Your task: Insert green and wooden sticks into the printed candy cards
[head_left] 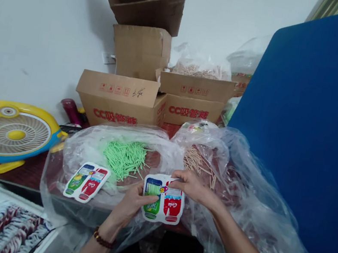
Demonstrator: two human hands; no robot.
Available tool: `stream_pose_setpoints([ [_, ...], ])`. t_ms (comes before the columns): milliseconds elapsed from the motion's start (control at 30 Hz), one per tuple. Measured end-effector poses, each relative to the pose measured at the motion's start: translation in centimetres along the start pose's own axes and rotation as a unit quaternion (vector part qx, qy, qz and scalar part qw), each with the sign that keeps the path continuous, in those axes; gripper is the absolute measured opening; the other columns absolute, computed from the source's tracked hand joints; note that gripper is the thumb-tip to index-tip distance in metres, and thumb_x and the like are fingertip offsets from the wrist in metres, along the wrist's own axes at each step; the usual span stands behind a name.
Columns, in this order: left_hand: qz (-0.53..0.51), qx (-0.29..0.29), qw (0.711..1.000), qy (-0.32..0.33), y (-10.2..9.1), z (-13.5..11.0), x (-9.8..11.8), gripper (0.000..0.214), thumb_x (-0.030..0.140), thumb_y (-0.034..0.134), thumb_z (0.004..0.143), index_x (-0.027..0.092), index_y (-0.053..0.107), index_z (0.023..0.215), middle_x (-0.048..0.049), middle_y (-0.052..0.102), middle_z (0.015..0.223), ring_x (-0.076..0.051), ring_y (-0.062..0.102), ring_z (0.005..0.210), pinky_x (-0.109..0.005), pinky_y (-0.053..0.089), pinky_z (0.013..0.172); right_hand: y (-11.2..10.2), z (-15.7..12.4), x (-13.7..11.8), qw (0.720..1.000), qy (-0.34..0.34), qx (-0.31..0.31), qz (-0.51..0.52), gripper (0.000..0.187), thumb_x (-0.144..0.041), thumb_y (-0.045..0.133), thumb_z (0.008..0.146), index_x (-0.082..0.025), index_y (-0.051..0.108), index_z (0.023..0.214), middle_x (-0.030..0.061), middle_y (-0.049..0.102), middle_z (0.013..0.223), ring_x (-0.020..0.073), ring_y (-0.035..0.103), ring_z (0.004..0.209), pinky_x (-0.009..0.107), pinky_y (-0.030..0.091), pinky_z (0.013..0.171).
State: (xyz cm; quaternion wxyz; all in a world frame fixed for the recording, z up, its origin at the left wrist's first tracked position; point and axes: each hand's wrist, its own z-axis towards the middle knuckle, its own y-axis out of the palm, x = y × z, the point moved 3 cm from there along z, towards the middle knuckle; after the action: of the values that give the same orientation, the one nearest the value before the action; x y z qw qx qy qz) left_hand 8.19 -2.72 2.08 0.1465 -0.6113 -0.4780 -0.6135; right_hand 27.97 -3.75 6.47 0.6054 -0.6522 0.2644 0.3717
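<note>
Near the front of the table [29, 169], the Sprite-and-Cola packet [162, 203] has its printed drinks' long axis running near-to-far, lettering upright, left side clamped in the left hand [130, 201], while the right hand [193, 186] touches its far edge, whether pinching I cannot tell.

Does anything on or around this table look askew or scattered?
Yes: the top cardboard box looks tilted and juts past the box beneath it, so it seems precariously perched. Also, a few tan sticks lie strewn beside their pile.
</note>
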Motion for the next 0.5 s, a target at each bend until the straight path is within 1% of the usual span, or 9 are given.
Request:
stream_pose_setpoints([
  [67,0.014,0.009,1.0,-0.002,0.1,0.2,-0.2,0.04,0.026,0.082,0.065,0.012,0.069,0.099,-0.012,0.076,0.093,-0.024,0.071,0.077,-0.036,0.054,0.077,0.2,-0.1,0.0,1.0,-0.005,-0.004,0.01,0.018,-0.033,0.063,0.078,-0.016,0.065,0.073,-0.0039,0.058,0.06,0.0102,0.049,0.057,0.019,0.032,0.051],
  [167,0.017,0.003,1.0,-0.004,0.1,0.3,-0.4,0.036,0.029,0.08,0.067,0.01,0.071,0.096,-0.0121,0.076,0.088,-0.026,0.071,0.077,-0.037,0.054,0.076,0.6,-0.1,0.3,1.0,-0.003,-0.012,0.028,0.018,-0.033,0.063,0.078,-0.016,0.065,0.073,-0.0034,0.059,0.062,0.0106,0.051,0.058,0.019,0.034,0.052],
  [300,0.004,0.0,1.0,-0.008,0.0,0.1,-0.4,0.039,0.025,0.082,0.064,0.012,0.069,0.099,-0.0115,0.076,0.091,-0.025,0.071,0.079,-0.036,0.054,0.077,1.3,0.0,0.6,0.997,0.013,-0.015,0.071,0.018,-0.034,0.064,0.077,-0.016,0.066,0.077,-0.0027,0.062,0.065,0.0117,0.053,0.06,0.02,0.037,0.054],
  [400,0.016,0.026,1.0,0.0,0.2,0.1,-0.3,0.044,0.023,0.083,0.063,0.014,0.066,0.103,-0.0093,0.076,0.091,-0.021,0.07,0.076,-0.033,0.054,0.074,1.9,0.0,0.4,0.993,0.02,-0.018,0.114,0.017,-0.034,0.065,0.076,-0.016,0.065,0.076,-0.0033,0.061,0.065,0.0114,0.053,0.059,0.02,0.037,0.054],
  [500,0.062,0.063,0.996,0.028,0.4,0.2,-0.4,0.042,0.025,0.082,0.063,0.014,0.066,0.1,-0.007,0.075,0.088,-0.019,0.068,0.073,-0.029,0.053,0.07,2.3,-0.2,0.0,0.991,0.02,-0.028,0.126,0.015,-0.031,0.065,0.075,-0.016,0.065,0.075,-0.0041,0.059,0.063,0.0105,0.051,0.058,0.019,0.036,0.054],
])
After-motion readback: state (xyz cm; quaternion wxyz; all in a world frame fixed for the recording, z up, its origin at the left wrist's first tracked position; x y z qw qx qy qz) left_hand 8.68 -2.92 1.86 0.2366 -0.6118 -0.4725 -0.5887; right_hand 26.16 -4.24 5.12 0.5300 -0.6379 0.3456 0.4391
